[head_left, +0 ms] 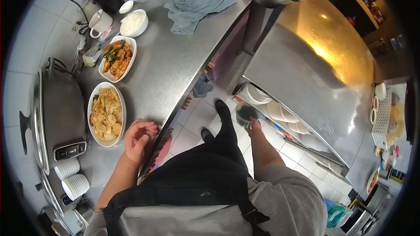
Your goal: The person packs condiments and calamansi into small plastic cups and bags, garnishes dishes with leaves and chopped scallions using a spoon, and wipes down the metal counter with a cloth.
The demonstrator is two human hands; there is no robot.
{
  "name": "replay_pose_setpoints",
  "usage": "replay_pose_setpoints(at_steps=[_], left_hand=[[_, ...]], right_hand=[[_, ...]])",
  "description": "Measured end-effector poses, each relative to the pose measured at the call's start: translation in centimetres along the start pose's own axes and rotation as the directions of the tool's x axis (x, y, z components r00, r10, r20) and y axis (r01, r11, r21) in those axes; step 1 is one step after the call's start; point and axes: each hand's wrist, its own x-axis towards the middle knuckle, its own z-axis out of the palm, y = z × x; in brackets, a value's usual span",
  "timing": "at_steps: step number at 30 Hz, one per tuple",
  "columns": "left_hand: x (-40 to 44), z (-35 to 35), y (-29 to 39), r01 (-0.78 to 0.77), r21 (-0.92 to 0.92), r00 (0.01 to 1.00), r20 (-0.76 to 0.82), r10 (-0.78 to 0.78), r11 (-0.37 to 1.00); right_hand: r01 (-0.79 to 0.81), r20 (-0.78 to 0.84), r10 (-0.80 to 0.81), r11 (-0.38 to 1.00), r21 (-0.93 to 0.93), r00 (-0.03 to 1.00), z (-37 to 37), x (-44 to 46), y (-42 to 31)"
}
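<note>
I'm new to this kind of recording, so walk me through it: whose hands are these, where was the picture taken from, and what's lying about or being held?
There is no machine here, just a person's two bare hands. The single picture comes from a camera worn on the head, looking down. On the steel counter at left sit noodles, orange-brown food with green bits, rice, a mug and a rumpled cloth. The left hand is by that counter's edge, loosely curled, nothing visible in it. The right hand, beside the other counter, holds a dark round thing, too blurred to name.
</note>
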Motion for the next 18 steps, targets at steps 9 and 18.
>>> replay_pose_setpoints(at_steps=[9, 18], left_hand=[[0.3, 0.2, 1.2, 0.023, -0.019, 1.0, 0.021, -0.023, 1.0], [-6.6, -2.0, 4.3, -0.123, 0.154, 0.936, -0.31, 0.166, 0.98]], right_hand=[[-0.153, -0.009, 0.156, 0.954, -0.259, 0.988, 5.7, 2.8, -2.9], [0.601, 0.608, 0.686, 0.305, -0.739, 0.399, 23.7, -27.1, -12.6]])
